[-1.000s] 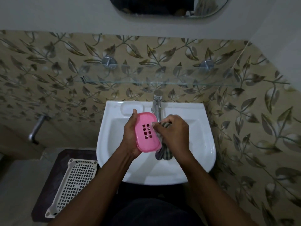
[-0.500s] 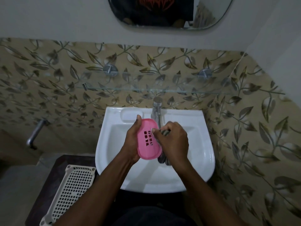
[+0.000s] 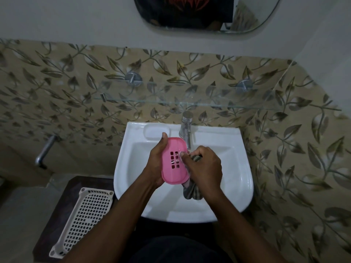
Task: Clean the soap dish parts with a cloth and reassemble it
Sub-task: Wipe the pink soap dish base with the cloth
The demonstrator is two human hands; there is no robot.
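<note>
Thumb slid onto pink tray (image 3: 174,162), left hand (image 3: 154,164) gripping; right hand (image 3: 204,168) apparently clutching cloth (image 3: 190,192) over sink (image 3: 241,168).

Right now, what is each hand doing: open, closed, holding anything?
Left hand: closed around the pink soap dish part, holding it over the sink.
Right hand: closed on the striped cloth, thumb pressing on the pink part.
</note>
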